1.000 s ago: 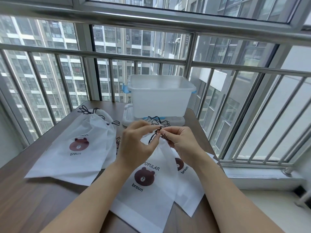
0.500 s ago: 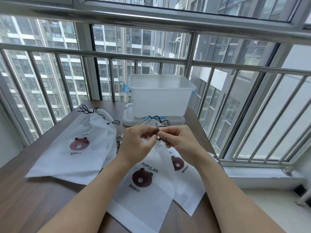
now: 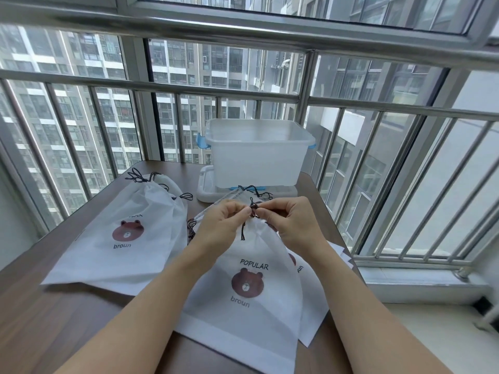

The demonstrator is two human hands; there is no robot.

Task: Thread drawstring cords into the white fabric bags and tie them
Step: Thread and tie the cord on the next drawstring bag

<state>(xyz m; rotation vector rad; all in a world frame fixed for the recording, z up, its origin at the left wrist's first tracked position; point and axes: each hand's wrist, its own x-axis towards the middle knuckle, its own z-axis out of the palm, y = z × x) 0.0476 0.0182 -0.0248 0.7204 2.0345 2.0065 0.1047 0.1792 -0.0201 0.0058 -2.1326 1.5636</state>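
A white fabric bag (image 3: 251, 300) with a brown bear print and the words POPULAR and broun lies in front of me, its gathered top lifted. A black drawstring cord (image 3: 253, 209) comes out of that top. My left hand (image 3: 224, 225) pinches the cord from the left and my right hand (image 3: 294, 222) pinches it from the right, fingertips almost touching at a small knot. A loose cord end (image 3: 243, 233) hangs below my left fingers. Another white bag (image 3: 310, 306) lies partly under the first.
A pile of white bear bags (image 3: 118, 238) with black cords at their tops lies at the left on the brown table (image 3: 40, 319). A translucent plastic bin (image 3: 256, 152) stands on its lid at the back. Metal window bars (image 3: 405, 184) close off the right and far sides.
Both hands have lowered slightly and drawn together at the knot. The bag's top has bunched tighter, and the bag has slid a little towards me.
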